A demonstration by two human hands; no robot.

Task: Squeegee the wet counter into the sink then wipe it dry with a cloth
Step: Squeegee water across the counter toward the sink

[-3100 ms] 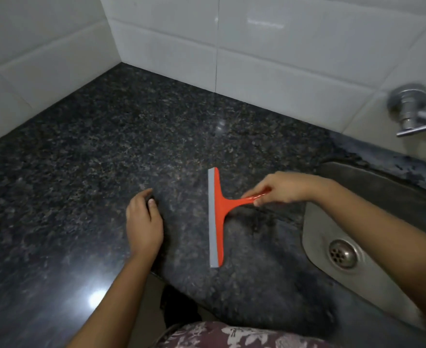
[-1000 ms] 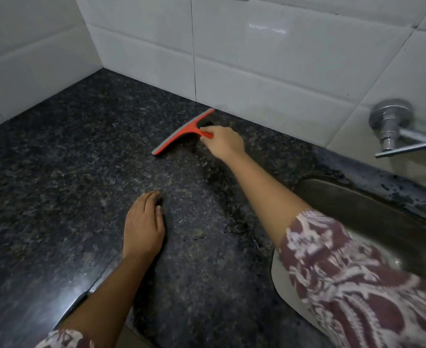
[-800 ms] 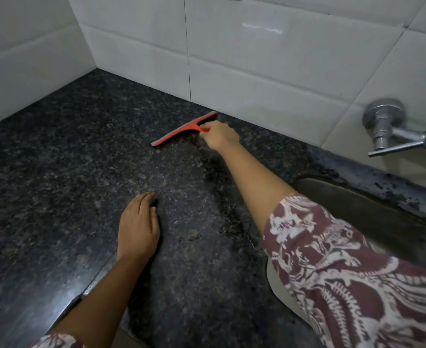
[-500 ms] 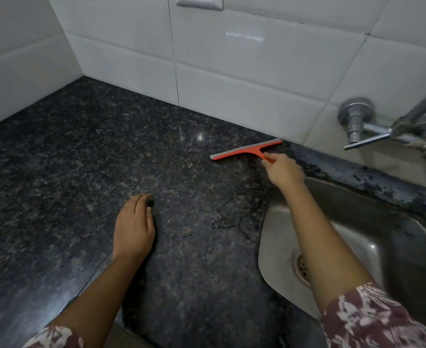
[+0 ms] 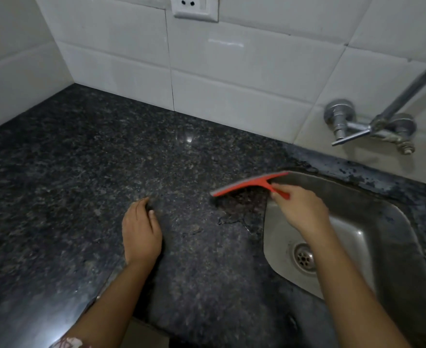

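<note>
Squeegee (image 5: 251, 184) whereabouts, anyone? And what's each hand up to?

@kitchen_newb it's the red one, right at the back left corner of the sink (image 5: 382, 222). One end of the blade pokes over the sink's rim and the other end is out over the dark speckled counter (image 5: 81, 172). It's a bit blurry, so I can't tell if the blade edge actually touches the stone. The right hand (image 5: 299, 209) has the handle, fingers curled round it, with the forearm stretched across the basin.

@tilefan ok cool. Anything on the counter near the blade?

@kitchen_newb yeah, there's a wet-looking patch (image 5: 242, 204) just in front of the blade, up against the sink's left edge.

@tilefan and the left hand?

@kitchen_newb the left hand (image 5: 140, 229) is palm down on the counter, well apart from the squeegee. Its fingers are loosely bent and it's holding nothing, just resting there.

@tilefan what else is around?

@kitchen_newb the drain (image 5: 304, 257) shows in the bottom of the sink, just beside the right forearm. A metal tap (image 5: 362, 126) is fixed to the white wall tiles (image 5: 232, 71) behind the sink, and a white socket plate (image 5: 195, 7) sits high on the wall above the counter.
</note>
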